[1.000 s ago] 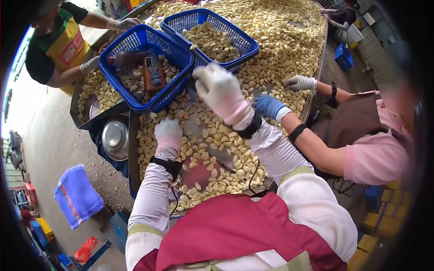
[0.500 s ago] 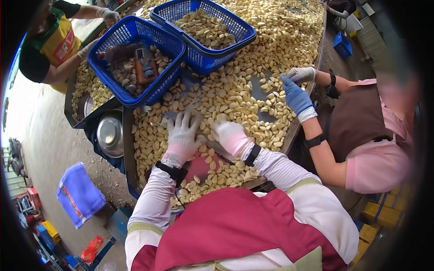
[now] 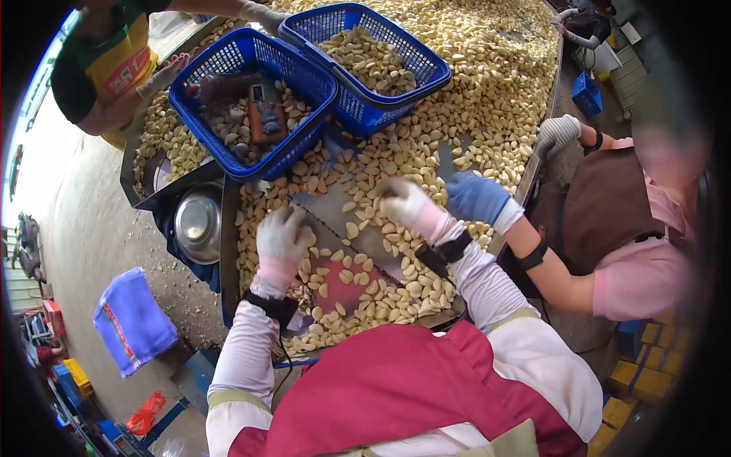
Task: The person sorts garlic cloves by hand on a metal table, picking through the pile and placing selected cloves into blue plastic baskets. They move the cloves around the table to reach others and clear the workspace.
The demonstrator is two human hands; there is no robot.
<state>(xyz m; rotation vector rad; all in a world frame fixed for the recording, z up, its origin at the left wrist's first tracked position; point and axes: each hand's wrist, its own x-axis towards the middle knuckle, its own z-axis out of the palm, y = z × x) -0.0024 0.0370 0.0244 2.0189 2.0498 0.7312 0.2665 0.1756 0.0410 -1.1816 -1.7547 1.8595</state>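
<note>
Pale cream pieces that look like peeled garlic cloves (image 3: 472,84) lie thickly over a metal sorting table (image 3: 327,207). My left hand (image 3: 283,238), in a white glove with a pink cuff, rests low over the cloves at the left side, its fingers bent and slightly apart. Nothing shows in its grasp. My right hand (image 3: 411,207), gloved the same way, hovers over cloves right of a bare metal patch. Its fingertips are smeared by motion, so whether it holds a clove cannot be told. A thin dark chain or cord (image 3: 339,234) crosses the tabletop between my hands.
Two blue baskets (image 3: 221,156) (image 3: 365,103) stand on the table ahead, holding cloves; the nearer also holds an orange device (image 3: 266,122). At the left edge sits a metal bowl (image 3: 198,223). A co-worker's blue glove (image 3: 478,199) is close to my right hand; another co-worker (image 3: 122,72) stands left.
My hands have moved apart, left hand down and left, right hand up and right. More metal and the dark chain or cord now show. The right-hand co-worker's gloves have separated.
</note>
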